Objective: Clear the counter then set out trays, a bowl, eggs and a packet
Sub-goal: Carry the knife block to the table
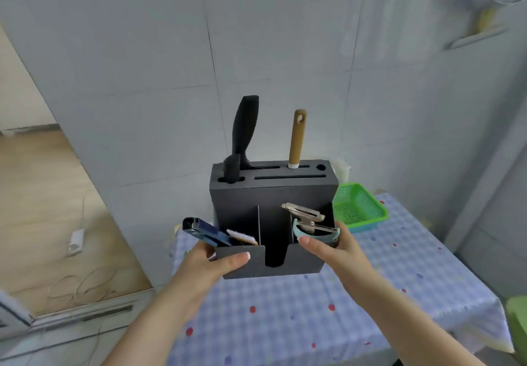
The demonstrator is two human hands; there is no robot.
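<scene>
Both hands take the knife block (272, 223) from opposite sides, likely to keep it level so its tools stay put. The left hand (209, 263) has its thumb curled over the front left corner; the right hand (333, 248) clasps the right wall. The block sits between the grips, apparently lifted above the bench (313, 317). Beyond the right grip lies a green basket (360, 208).

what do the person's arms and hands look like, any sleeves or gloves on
Both forearms are bare as far as the frame shows: no sleeves, gloves, watch or rings visible. The left hand and right hand have short nails, the left thumbnail looking pale and glossy.
</scene>
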